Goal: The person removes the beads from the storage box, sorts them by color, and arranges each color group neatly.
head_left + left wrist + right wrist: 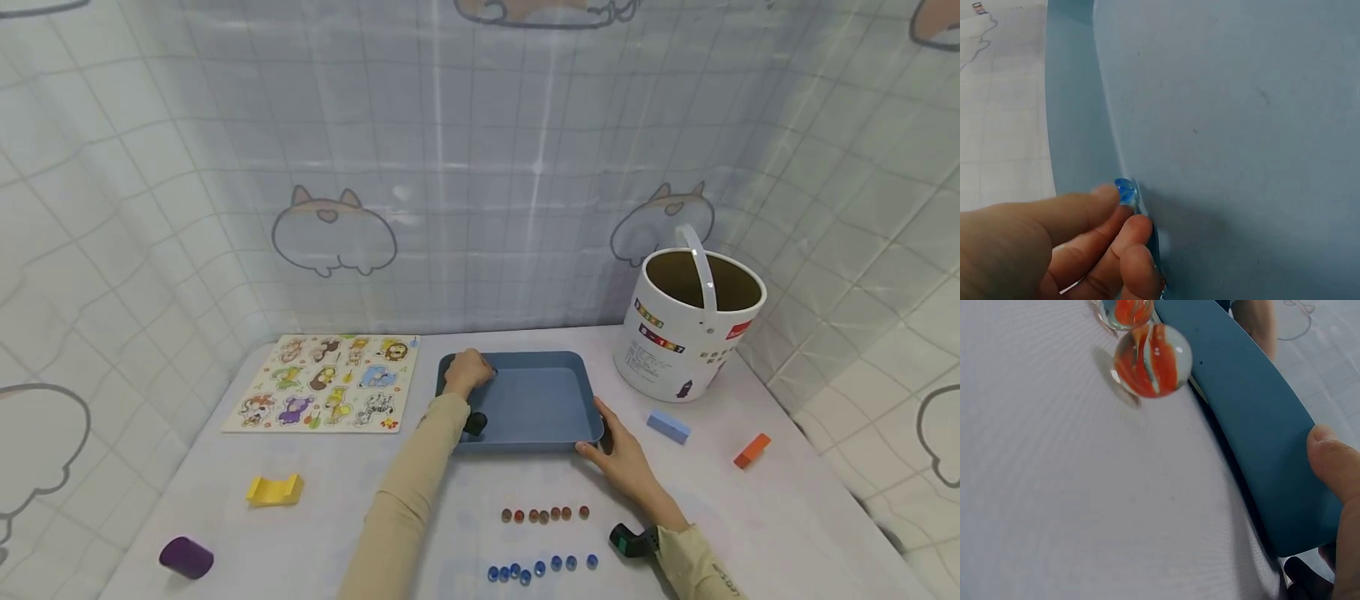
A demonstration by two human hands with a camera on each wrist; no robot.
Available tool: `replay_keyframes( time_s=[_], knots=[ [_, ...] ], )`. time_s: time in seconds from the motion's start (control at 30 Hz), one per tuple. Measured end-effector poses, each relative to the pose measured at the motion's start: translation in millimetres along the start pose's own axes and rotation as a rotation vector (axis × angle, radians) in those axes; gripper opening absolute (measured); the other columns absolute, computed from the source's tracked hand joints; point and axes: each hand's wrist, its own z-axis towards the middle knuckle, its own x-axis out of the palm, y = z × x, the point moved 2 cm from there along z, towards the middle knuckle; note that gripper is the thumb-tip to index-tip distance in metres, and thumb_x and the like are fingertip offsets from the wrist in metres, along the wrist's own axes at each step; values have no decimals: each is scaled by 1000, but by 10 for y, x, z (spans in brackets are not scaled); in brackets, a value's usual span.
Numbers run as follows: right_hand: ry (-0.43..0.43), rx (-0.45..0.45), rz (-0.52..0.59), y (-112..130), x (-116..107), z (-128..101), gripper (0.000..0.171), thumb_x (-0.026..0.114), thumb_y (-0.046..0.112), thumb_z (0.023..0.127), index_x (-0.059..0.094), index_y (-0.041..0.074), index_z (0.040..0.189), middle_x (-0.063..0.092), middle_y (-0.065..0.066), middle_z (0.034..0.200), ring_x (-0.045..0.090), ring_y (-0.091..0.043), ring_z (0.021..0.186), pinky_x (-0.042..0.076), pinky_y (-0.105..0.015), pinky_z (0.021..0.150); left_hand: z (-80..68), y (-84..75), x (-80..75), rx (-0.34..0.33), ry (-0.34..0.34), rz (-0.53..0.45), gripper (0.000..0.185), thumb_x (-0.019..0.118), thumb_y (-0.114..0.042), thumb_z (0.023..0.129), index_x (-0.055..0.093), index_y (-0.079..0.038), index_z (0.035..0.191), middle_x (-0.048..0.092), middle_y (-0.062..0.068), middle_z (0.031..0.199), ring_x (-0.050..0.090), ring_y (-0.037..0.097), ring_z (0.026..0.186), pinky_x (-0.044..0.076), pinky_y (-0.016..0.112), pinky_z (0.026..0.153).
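Note:
A blue tray (525, 400) lies at the table's middle. My left hand (471, 372) is at its far-left corner and pinches a blue marble (1124, 190) between thumb and fingers, just above the tray's inner wall (1079, 125). My right hand (617, 450) cups the tray's near-right corner, and its thumb (1334, 464) lies against the outer wall (1254, 412). A row of several red marbles (543, 514) lies in front of the tray, and two of them (1152, 360) show close up in the right wrist view. Nearer to me lies a row of blue marbles (540, 568).
A white bucket (690, 333) with a handle stands at the back right. An animal peg puzzle (330, 383) lies at the back left. Loose blocks lie about: yellow (275, 490), purple cylinder (186, 557), light blue (668, 426), orange (752, 450). A curtain surrounds the table.

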Motion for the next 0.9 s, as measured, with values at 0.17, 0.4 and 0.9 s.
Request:
replay_keyframes(
  time_s=[0.17, 0.4, 0.9],
  knots=[
    [-5, 1, -10, -13, -8, 7, 87, 73, 38, 85, 25, 12, 154, 33, -22, 154, 37, -43, 138, 35, -57, 109, 8, -119, 88, -15, -85, 102, 35, 72, -38, 85, 76, -4, 81, 66, 9, 68, 54, 17, 57, 45, 33, 55],
    [16, 0, 7, -14, 61, -11, 87, 72, 38, 86, 26, 11, 154, 33, -21, 155, 36, -40, 140, 34, -55, 110, 11, -215, 228, -7, -207, 165, 54, 69, -40, 89, 43, -14, 50, 31, -2, 45, 31, 12, 43, 24, 27, 43],
    [19, 16, -5, -18, 2, 23, 87, 71, 41, 86, 25, 13, 154, 32, -19, 156, 34, -39, 142, 33, -54, 111, 142, -337, 316, 220, 150, -320, 21, 58, -15, 98, 73, -11, 112, 72, 9, 112, 68, 20, 69, 51, 29, 67]
  ],
)
